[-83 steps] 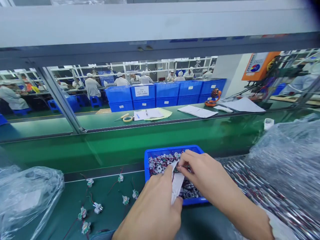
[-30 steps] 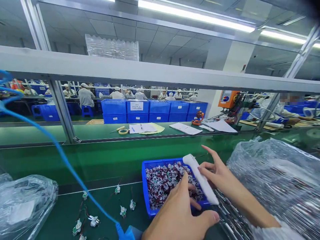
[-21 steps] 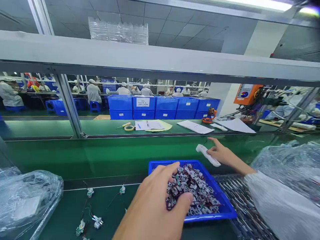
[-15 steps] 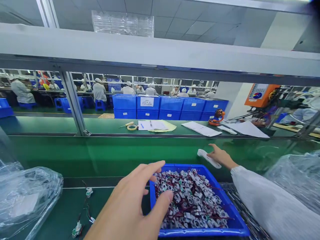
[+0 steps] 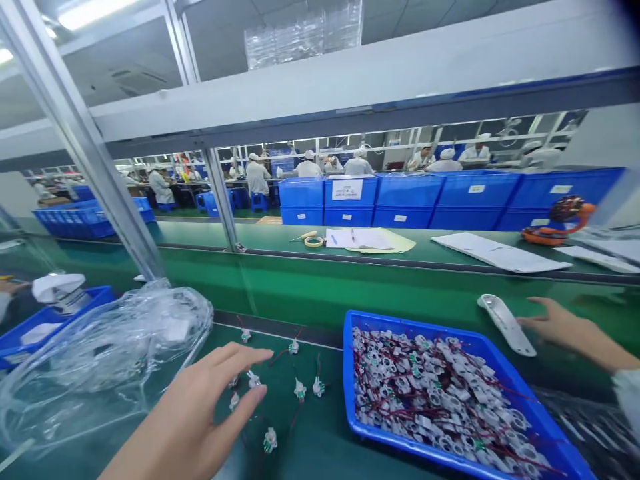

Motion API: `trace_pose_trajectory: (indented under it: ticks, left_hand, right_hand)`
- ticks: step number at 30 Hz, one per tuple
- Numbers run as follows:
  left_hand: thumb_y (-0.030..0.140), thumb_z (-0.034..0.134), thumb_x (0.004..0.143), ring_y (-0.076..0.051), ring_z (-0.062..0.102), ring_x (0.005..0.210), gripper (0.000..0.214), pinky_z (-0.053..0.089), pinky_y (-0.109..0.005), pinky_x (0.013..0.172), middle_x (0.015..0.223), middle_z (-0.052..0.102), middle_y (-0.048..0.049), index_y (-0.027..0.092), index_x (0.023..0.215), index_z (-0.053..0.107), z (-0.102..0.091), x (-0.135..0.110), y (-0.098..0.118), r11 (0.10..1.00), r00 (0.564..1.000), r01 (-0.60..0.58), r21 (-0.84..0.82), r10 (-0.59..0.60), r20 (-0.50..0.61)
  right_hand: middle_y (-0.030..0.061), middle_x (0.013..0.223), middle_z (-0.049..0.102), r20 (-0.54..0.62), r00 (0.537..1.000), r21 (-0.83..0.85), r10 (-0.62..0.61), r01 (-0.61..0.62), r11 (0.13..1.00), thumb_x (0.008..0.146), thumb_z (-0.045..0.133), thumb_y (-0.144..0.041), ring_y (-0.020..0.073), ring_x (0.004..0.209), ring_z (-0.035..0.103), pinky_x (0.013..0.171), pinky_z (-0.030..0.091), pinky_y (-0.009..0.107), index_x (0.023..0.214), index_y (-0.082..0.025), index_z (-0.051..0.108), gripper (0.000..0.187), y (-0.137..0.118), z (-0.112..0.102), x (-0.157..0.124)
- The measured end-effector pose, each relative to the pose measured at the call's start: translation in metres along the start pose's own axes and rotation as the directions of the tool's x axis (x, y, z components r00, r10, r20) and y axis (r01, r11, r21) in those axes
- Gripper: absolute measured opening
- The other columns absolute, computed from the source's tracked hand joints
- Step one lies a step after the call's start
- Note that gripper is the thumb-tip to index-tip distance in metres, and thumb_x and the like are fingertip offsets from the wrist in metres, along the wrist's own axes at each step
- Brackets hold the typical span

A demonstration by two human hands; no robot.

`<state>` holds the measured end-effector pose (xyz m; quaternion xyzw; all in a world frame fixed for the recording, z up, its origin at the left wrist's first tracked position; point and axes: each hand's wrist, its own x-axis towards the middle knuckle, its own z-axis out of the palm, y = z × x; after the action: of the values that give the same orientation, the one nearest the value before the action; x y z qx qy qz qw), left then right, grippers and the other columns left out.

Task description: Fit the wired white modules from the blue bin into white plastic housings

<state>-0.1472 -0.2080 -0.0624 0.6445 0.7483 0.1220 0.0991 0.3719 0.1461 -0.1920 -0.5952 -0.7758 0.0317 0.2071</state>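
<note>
We see an elongated, smooth white shell [image 5: 507,327] with rounded ends, lying on the glossy green belt [image 5: 290,283] behind the right part of a rigid blue tray [image 5: 349,380]. The tray bears a dense heap of small ring-shaped parts [image 5: 425,393] with thin, dark red wires. Further loose parts [image 5: 270,440] lie scattered on the matt green surface to its left, near crinkled, transparent plastic film [image 5: 170,320]. The left hand [image 5: 200,407], thumb and fingers apart, is poised over them and covers some. The right hand [image 5: 565,327], digits spread, is just beside the shell; we cannot tell whether they touch. The tray is cut off below.
</note>
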Motion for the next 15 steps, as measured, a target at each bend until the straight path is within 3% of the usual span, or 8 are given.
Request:
trace_pose_trajectory:
  ticks: [2,5,7,9,11,12,15]
  left_hand:
    - [0.054,0.048,0.098,-0.033,0.052,0.136,0.044,0.052,-0.048,0.106,0.145,0.059,0.0016,0.042,0.140,0.056,0.009,-0.007,-0.012,1.000,0.995,0.014,0.000,-0.014,0.101]
    - [0.040,0.061,0.093,-0.031,0.044,0.143,0.051,0.039,-0.051,0.117,0.150,0.054,0.0019,0.042,0.144,0.051,0.019,-0.010,-0.012,0.999,0.968,-0.006,-0.044,0.017,0.250]
    - [0.032,0.066,0.091,-0.030,0.041,0.144,0.060,0.033,-0.051,0.120,0.154,0.050,0.0028,0.043,0.146,0.047,0.022,-0.007,-0.004,0.996,0.947,-0.036,-0.081,0.060,0.315]
    - [0.028,0.067,0.091,-0.028,0.043,0.143,0.063,0.034,-0.050,0.120,0.154,0.048,0.0034,0.045,0.147,0.044,0.021,-0.001,0.006,0.992,0.933,-0.075,-0.101,0.105,0.345]
    - [0.026,0.068,0.091,-0.029,0.048,0.138,0.062,0.040,-0.050,0.115,0.152,0.049,0.0026,0.046,0.146,0.046,0.018,0.005,0.012,0.990,0.927,-0.106,-0.089,0.131,0.352]
    - [0.025,0.069,0.091,-0.029,0.052,0.134,0.061,0.044,-0.049,0.110,0.150,0.052,0.0018,0.045,0.145,0.047,0.017,0.007,0.013,0.989,0.924,-0.121,-0.080,0.142,0.356]
    - [0.022,0.069,0.091,-0.029,0.063,0.117,0.048,0.050,-0.041,0.098,0.132,0.066,-0.0002,0.039,0.135,0.060,0.016,0.011,0.009,0.975,0.902,-0.209,-0.070,0.220,0.371]
  right_hand:
    - [0.0033,0.051,0.062,-0.120,0.992,-0.014,0.049,-0.051,0.999,0.100,0.035,-0.061,0.0173,0.031,0.052,0.034,0.041,0.031,0.088,-0.031,0.066,0.046,-0.008,-0.016,-0.007]
    - [0.0074,0.041,0.057,-0.266,0.964,-0.037,0.007,-0.018,0.999,0.090,0.026,-0.069,0.0329,0.025,0.049,0.029,0.036,0.044,0.100,-0.034,0.063,0.052,-0.048,-0.047,-0.017]
    - [0.0102,0.052,0.065,-0.261,0.956,-0.048,-0.137,0.129,0.991,0.090,0.029,-0.065,0.0428,0.041,0.061,0.036,0.042,0.051,0.114,-0.031,0.060,0.051,-0.097,-0.067,-0.025]
    - [0.0129,0.086,0.076,-0.152,0.926,-0.019,-0.344,0.346,0.938,0.094,0.034,-0.053,0.0426,0.070,0.072,0.056,0.054,0.054,0.120,-0.028,0.058,0.044,-0.162,-0.078,-0.037]
    - [0.0085,0.115,0.074,-0.002,0.837,0.035,-0.547,0.547,0.836,0.098,0.038,-0.041,0.0344,0.098,0.072,0.081,0.059,0.048,0.127,-0.028,0.059,0.038,-0.231,-0.079,-0.051]
    - [0.0042,0.122,0.072,0.076,0.777,0.066,-0.624,0.621,0.781,0.100,0.042,-0.037,0.0287,0.104,0.071,0.085,0.059,0.041,0.131,-0.031,0.059,0.036,-0.263,-0.076,-0.059]
    - [0.0037,0.134,0.065,0.315,0.518,0.151,-0.796,0.800,0.580,0.096,0.057,-0.019,0.0241,0.111,0.068,0.090,0.057,0.035,0.135,-0.032,0.060,0.041,-0.338,-0.054,-0.075]
